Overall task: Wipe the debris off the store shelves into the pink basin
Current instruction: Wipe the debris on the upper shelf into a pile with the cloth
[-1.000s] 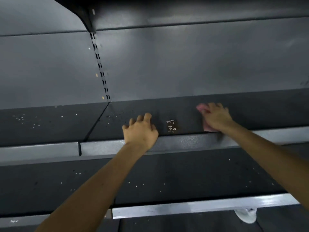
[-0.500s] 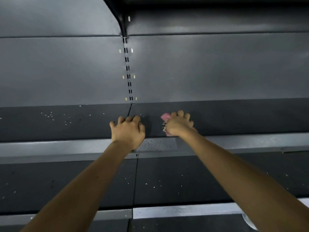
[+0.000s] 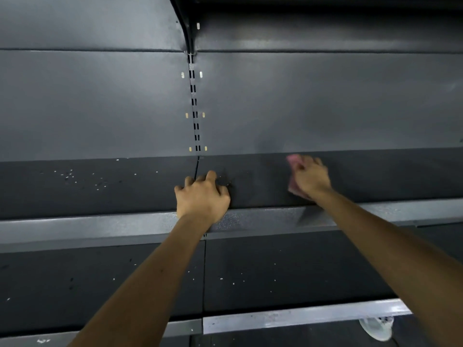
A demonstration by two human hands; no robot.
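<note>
Crumpled pink cloth (image 3: 292, 160) is gripped by the right hand (image 3: 310, 177); the left hand (image 3: 201, 196) is curled, contents unclear. Pale crumbs (image 3: 69, 175) may be flicked off the dark grey metal shelf (image 3: 263, 186) at its front edge.

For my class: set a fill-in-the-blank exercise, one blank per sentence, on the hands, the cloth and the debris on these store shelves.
1. The cloth gripped by the right hand is ___ in colour.
2. The left hand rests on the shelf directly ___ the speckled lower shelf.
3. On the same shelf, white debris specks lie to the ___ of the left hand.
Missing words: pink; above; left.
</note>
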